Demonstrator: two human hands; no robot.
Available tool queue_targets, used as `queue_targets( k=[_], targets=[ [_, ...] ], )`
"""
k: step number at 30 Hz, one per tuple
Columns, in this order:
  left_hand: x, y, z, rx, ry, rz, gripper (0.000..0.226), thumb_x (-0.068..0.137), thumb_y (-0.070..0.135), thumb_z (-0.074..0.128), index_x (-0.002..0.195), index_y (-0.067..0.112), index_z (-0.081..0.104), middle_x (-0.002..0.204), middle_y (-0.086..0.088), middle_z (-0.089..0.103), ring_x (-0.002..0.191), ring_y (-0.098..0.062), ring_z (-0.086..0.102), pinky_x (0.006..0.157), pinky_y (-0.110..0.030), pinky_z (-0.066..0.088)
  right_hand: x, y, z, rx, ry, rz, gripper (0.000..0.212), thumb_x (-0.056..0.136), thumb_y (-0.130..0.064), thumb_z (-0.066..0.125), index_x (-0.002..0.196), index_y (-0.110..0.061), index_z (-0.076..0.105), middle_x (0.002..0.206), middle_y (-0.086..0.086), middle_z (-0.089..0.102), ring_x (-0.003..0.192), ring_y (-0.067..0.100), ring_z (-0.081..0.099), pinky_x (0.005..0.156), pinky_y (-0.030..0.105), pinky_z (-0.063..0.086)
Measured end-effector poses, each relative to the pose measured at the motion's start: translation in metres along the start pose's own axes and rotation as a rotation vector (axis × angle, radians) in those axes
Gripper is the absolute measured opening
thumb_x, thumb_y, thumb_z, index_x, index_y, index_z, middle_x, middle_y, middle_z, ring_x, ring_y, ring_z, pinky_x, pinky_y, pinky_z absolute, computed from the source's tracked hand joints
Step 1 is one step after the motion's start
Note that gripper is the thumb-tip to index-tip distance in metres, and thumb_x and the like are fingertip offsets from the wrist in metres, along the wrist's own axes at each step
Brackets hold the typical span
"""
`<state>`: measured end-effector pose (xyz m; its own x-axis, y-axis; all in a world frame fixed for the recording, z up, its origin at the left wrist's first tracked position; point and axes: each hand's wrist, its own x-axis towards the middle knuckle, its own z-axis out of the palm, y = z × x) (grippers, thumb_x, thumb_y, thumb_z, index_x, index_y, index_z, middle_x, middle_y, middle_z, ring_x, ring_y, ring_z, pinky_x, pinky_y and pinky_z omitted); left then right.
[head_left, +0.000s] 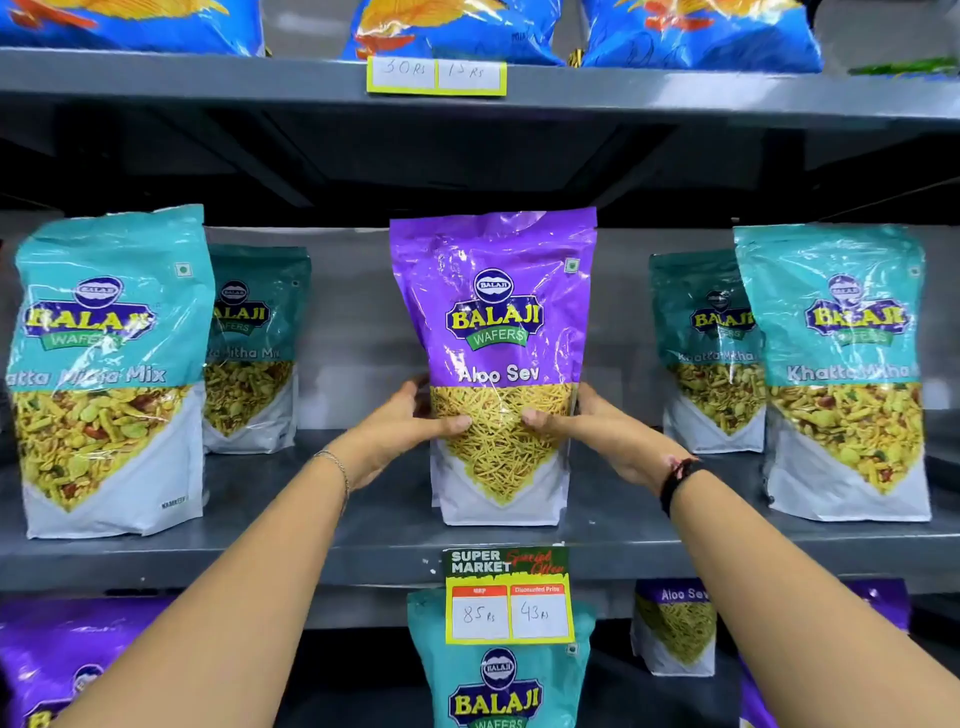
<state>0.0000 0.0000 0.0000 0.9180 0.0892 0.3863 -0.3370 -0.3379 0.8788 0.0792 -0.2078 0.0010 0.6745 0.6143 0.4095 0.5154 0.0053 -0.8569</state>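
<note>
A purple Aloo Sev pouch (496, 322) stands upright in the middle of the grey middle shelf (363, 540). My left hand (405, 431) grips its left side, thumb across the front over the printed sev. My right hand (587, 426) grips its right side the same way, thumb on the front. The fingers of both hands are hidden behind the pouch. Its base rests on the shelf near the front edge.
Teal Khatta Mitha Mix pouches stand to the left (109, 374) and right (841, 374), with more behind them. Blue chip bags (452, 26) fill the upper shelf. A price tag (509, 597) hangs from the shelf edge. Purple and teal pouches sit on the shelf below.
</note>
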Motion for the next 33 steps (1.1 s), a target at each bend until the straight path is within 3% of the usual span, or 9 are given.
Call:
queue_targets(
  k=[5, 8, 14, 17, 20, 22, 25, 30, 33],
  targets=[
    [0.001, -0.008, 0.004, -0.020, -0.070, -0.008, 0.088, 0.045, 0.030, 0.084, 0.121, 0.009, 0.043, 0.120, -0.008, 0.058, 0.108, -0.016, 0.055, 0.093, -0.027, 0.044, -0.004, 0.011, 0.004, -0.046, -0.078, 0.084, 0.088, 0.054, -0.027, 0.079, 0.128, -0.014, 0.033, 0.129, 0.006, 0.055, 0.115, 0.015, 0.054, 0.104, 0.034, 0.041],
    [0.001, -0.011, 0.007, -0.071, 0.018, 0.026, 0.059, 0.065, 0.010, 0.071, 0.118, 0.005, 0.044, 0.119, -0.014, 0.056, 0.112, -0.026, 0.052, 0.097, -0.035, 0.042, -0.004, 0.013, 0.007, -0.006, -0.047, 0.061, 0.083, 0.057, -0.019, 0.078, 0.127, -0.012, 0.033, 0.129, 0.008, 0.054, 0.116, 0.018, 0.053, 0.105, 0.036, 0.040],
    [-0.019, 0.004, 0.001, -0.084, 0.122, 0.166, 0.044, 0.064, 0.007, 0.073, 0.104, 0.010, 0.054, 0.098, 0.000, 0.062, 0.097, -0.017, 0.057, 0.081, -0.017, 0.050, -0.023, -0.009, 0.023, 0.042, 0.017, -0.077, 0.053, 0.072, 0.002, 0.065, 0.115, -0.015, 0.039, 0.104, -0.008, 0.058, 0.092, -0.001, 0.055, 0.075, 0.006, 0.049],
    [-0.044, 0.021, -0.011, -0.125, 0.129, 0.233, 0.043, 0.050, 0.019, 0.076, 0.089, 0.022, 0.059, 0.088, 0.009, 0.070, 0.087, -0.008, 0.063, 0.072, -0.013, 0.053, -0.039, -0.029, 0.039, 0.045, 0.043, -0.158, 0.044, 0.070, -0.005, 0.068, 0.104, -0.023, 0.046, 0.100, -0.012, 0.060, 0.086, -0.004, 0.059, 0.071, 0.005, 0.048],
    [-0.078, 0.029, -0.025, -0.143, 0.125, 0.262, 0.066, 0.030, 0.036, 0.086, 0.090, 0.023, 0.062, 0.080, 0.016, 0.075, 0.083, -0.003, 0.067, 0.068, -0.013, 0.053, -0.057, -0.042, 0.062, 0.022, 0.046, -0.190, 0.052, 0.060, -0.027, 0.072, 0.106, -0.023, 0.049, 0.104, -0.010, 0.064, 0.091, -0.005, 0.061, 0.079, 0.011, 0.049],
    [-0.106, 0.029, -0.033, -0.135, 0.153, 0.267, 0.069, 0.028, 0.047, 0.085, 0.088, 0.023, 0.062, 0.078, 0.017, 0.075, 0.081, -0.001, 0.067, 0.066, -0.012, 0.052, -0.072, -0.046, 0.082, -0.008, 0.058, -0.199, 0.065, 0.051, -0.038, 0.072, 0.110, -0.022, 0.048, 0.108, -0.011, 0.064, 0.096, -0.006, 0.059, 0.084, 0.012, 0.048],
    [-0.150, 0.018, -0.044, -0.131, 0.194, 0.241, 0.066, 0.031, 0.047, 0.084, 0.088, 0.022, 0.062, 0.079, 0.017, 0.074, 0.081, 0.001, 0.066, 0.068, -0.012, 0.052, -0.094, -0.043, 0.116, -0.017, 0.031, -0.211, 0.066, 0.049, -0.043, 0.069, 0.108, -0.024, 0.047, 0.102, -0.018, 0.061, 0.088, -0.016, 0.057, 0.078, 0.003, 0.045],
    [-0.217, -0.032, -0.061, -0.114, 0.236, 0.135, 0.060, 0.032, 0.047, 0.084, 0.085, 0.028, 0.067, 0.082, 0.016, 0.074, 0.084, -0.001, 0.065, 0.074, -0.017, 0.053, -0.123, 0.002, 0.175, -0.099, -0.024, -0.139, 0.074, 0.047, -0.065, 0.069, 0.108, -0.030, 0.044, 0.115, -0.006, 0.061, 0.105, 0.008, 0.058, 0.094, 0.034, 0.047],
    [-0.243, -0.072, -0.061, -0.102, 0.272, 0.025, 0.061, 0.031, 0.049, 0.084, 0.084, 0.026, 0.065, 0.080, 0.016, 0.074, 0.081, 0.000, 0.063, 0.073, -0.015, 0.052, -0.133, 0.037, 0.203, -0.108, -0.096, -0.053, 0.072, 0.045, -0.063, 0.064, 0.106, -0.035, 0.039, 0.109, -0.015, 0.059, 0.108, 0.011, 0.055, 0.095, 0.033, 0.044]
  ],
)
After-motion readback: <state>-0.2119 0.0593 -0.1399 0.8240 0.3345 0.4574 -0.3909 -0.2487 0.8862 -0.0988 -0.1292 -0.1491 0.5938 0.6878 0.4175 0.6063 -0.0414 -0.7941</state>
